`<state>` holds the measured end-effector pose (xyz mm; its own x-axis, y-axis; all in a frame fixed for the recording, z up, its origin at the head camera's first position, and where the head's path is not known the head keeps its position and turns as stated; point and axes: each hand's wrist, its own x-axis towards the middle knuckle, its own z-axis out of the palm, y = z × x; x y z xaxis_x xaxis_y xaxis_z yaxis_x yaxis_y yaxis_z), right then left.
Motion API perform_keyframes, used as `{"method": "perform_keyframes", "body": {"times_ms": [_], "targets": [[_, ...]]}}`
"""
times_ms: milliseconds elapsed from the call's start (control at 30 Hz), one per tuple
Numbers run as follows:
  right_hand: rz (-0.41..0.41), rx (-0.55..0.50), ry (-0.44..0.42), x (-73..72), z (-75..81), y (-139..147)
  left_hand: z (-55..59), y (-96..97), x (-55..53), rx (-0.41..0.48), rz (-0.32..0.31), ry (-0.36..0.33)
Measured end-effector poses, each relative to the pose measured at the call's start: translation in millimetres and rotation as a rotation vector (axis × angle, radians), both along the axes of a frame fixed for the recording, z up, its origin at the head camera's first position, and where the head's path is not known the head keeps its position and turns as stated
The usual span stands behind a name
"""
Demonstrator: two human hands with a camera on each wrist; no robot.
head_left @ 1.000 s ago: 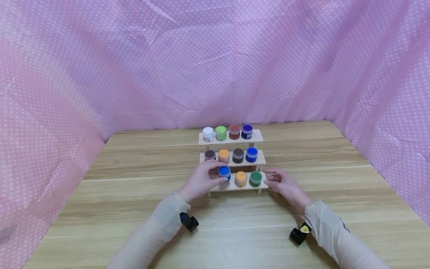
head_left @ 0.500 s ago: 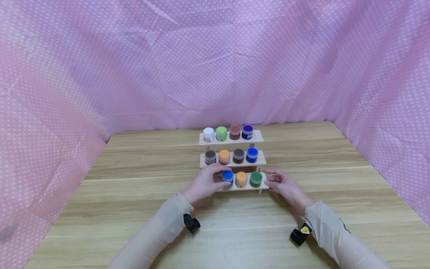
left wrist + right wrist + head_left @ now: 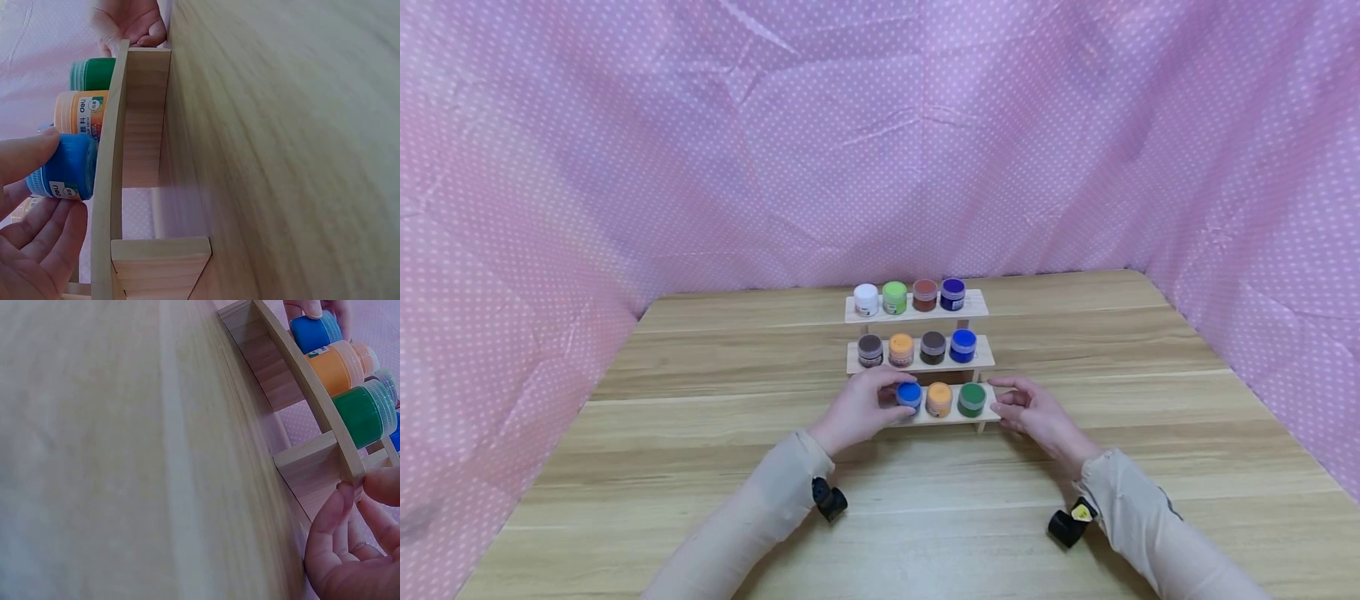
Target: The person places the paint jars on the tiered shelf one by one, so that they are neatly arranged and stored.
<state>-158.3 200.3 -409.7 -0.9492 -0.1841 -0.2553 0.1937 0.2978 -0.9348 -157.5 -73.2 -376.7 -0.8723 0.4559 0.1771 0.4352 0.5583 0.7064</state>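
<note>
My left hand (image 3: 862, 406) grips a blue paint jar (image 3: 65, 166) between thumb and fingers, at the left part of the lowest step of a wooden tiered stand (image 3: 951, 418). In the left wrist view the jar's base is at the step's surface, slightly tilted; full contact is hard to tell. Beside it on that step stand an orange jar (image 3: 938, 400) and a green jar (image 3: 972, 400). My right hand (image 3: 356, 550) pinches the right end of the lowest step, thumb on one side and fingers on the other.
On the middle step stand a brown jar (image 3: 870, 350), another orange jar (image 3: 901, 350), a dark jar (image 3: 932, 347) and a deep blue jar (image 3: 962, 346). White (image 3: 866, 300), light green (image 3: 894, 297), red-brown (image 3: 924, 295) and navy jars (image 3: 952, 294) fill the top step. Pink dotted cloth (image 3: 880, 150) hangs behind the table (image 3: 925, 517).
My left hand has brought the blue jar down and a little to the right, closer to the orange jar on the lowest step. The right hand stays at the stand's end.
</note>
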Motion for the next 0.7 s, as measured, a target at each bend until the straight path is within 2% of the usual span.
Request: {"method": "perform_keyframes", "body": {"times_ms": [200, 700], "targets": [[0.002, 0.006, 0.0, -0.1, 0.4, -0.2, -0.3, -1.3, 0.5, -0.035, 0.01, -0.021], [0.008, 0.026, 0.012, -0.1, 0.6, 0.2, -3.9, -3.0, -1.3, -0.04, -0.005, -0.044]]}}
